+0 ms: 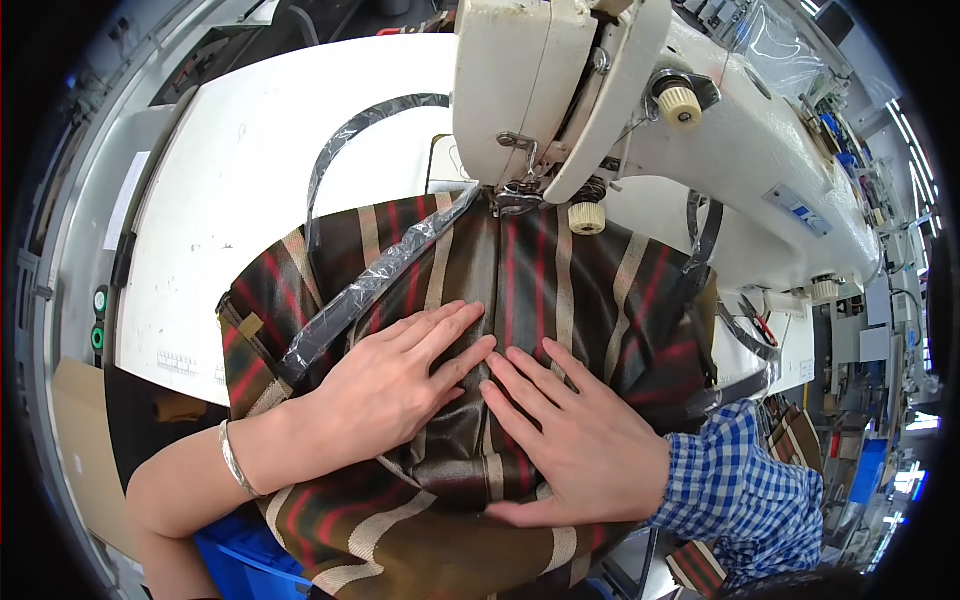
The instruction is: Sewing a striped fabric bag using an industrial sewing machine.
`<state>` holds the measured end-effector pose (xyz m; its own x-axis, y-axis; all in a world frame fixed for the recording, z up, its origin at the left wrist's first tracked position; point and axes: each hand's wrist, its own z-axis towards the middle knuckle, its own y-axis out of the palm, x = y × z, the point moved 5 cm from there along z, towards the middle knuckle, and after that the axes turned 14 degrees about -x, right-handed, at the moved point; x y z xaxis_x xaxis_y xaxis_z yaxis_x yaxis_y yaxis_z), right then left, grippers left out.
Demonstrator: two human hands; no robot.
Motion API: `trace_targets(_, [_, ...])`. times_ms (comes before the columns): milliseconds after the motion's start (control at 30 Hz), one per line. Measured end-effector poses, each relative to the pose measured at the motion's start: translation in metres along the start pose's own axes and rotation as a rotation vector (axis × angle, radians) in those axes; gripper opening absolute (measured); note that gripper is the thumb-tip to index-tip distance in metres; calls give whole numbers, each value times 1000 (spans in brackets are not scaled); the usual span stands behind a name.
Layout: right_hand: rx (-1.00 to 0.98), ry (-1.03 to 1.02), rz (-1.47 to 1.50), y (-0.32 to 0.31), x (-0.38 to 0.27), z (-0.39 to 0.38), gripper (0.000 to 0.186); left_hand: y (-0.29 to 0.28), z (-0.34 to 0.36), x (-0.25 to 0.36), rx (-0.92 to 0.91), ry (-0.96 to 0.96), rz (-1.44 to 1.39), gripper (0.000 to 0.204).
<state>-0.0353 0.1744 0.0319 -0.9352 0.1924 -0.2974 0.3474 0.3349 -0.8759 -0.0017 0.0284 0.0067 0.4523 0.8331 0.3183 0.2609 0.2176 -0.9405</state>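
Note:
A striped brown, red and cream piece (410,535), looking like a shiny coated bag panel, lies across the sewing table with its far edge at the presser foot (518,203). A seam runs from the foot down between my hands. My left hand (400,375) lies flat on the panel left of the seam, fingers stretched toward the machine. My right hand (575,440) rests spread on it just to the right, its fingertips close to the left ones. Beside my left hand, a dark strap (380,275) wrapped in clear plastic slants up to the foot. Neither hand grips anything.
The white sewing machine (770,160) stands over the far middle and right of the white table (230,150). More wrapped strap (345,135) loops behind the panel. Red-handled snips (762,325) lie at the right. A blue bin (250,560) sits below the front edge.

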Motion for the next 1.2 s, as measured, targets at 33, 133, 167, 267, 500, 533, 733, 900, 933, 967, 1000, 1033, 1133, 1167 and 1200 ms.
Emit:
trace_targets(33, [-47,18,-93,3,-2,1,82,1,0,1,0,0,-2,57])
trace_targets(133, [-78,-4,-258,10,-7,8,85,3,1,-1,14,18,14,56])
trace_targets(167, [-38,-14,-236,10,-8,7,87,2,1,0,7,6,37,55])
trace_targets(267, [5,5,-203,13,-12,7,74,-3,2,3,-21,-5,80,55])
trace_targets(500, [42,-21,-431,25,-17,15,47,0,2,-1,20,17,-12,56])
trace_targets(533, [60,-32,-433,26,-18,15,45,-1,4,-1,22,19,-8,56])
trace_targets(733, [81,-78,-433,21,-18,14,43,1,32,-22,1,-139,74,59])
trace_targets(900, [92,-95,-433,18,-12,15,43,-3,37,-32,111,-175,134,56])
trace_targets(933, [107,-88,-415,18,-11,15,43,-4,39,-35,129,-184,145,56])
trace_targets(967, [119,-78,-402,18,-12,13,43,-6,39,-34,149,-179,151,56])
trace_targets(1000, [118,-69,-426,19,-15,13,43,-7,38,-30,171,-127,261,54])
trace_targets(1033, [159,-89,-390,21,-19,15,42,-6,36,-27,197,-75,375,53])
trace_targets(1133, [205,-144,-401,30,-14,18,38,6,30,-28,198,44,218,51])
trace_targets(1167, [218,-167,-390,35,-12,20,38,7,24,-25,163,57,180,53])
trace_targets(1200, [225,-179,-384,40,-10,22,40,11,18,-23,160,80,182,55])
